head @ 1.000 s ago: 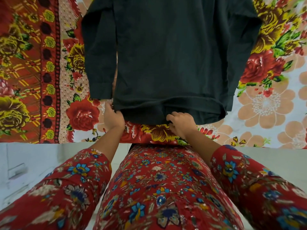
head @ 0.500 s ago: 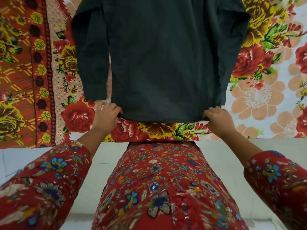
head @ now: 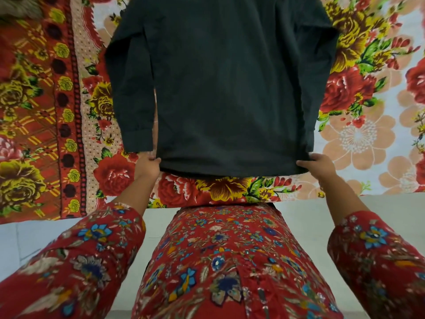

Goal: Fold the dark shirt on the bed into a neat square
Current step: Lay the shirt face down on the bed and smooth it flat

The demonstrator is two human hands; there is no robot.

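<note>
A floral bed (head: 358, 139) fills the background; the left grip (head: 148, 167) pinches the near left hem corner of the shirt (head: 230, 88), which lies spread on the bed, sleeves alongside; the right grip (head: 318, 168) pinches the right corner.

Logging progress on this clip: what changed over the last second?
The right hand slid along the hem of the dark shirt from its middle out to the right corner and pinches it there; the bunched hem is now pulled straight. The left hand stayed at the left corner; the sleeves still lie beside the body.
</note>
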